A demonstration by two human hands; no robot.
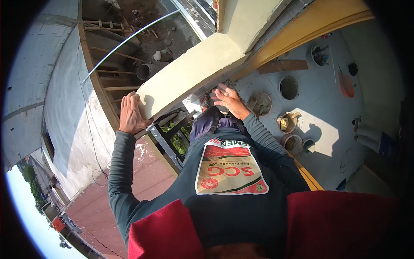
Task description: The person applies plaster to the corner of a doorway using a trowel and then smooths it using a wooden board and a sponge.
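A cream plastered ledge point(194, 71) runs slantwise in front of me, its lower left end close to my body. My left hand point(133, 114) is on that end, fingers bent over its corner, where a long wooden board point(100, 86) meets it. On the ledge's near side, my right hand point(229, 100) is raised with its fingers apart and nothing in it. Whether its fingertips touch the ledge's side I cannot tell. Below my left wrist there is a dark metal frame point(166, 146).
At right, several buckets stand on the pale floor, including a grey bucket point(289, 87) and one with a wooden-handled tool point(288, 122). A brown plank point(283, 66) lies beyond them. Far left, a pale hose point(129, 41) arcs over a drop with timbers. A reddish roof point(116, 190) slopes below.
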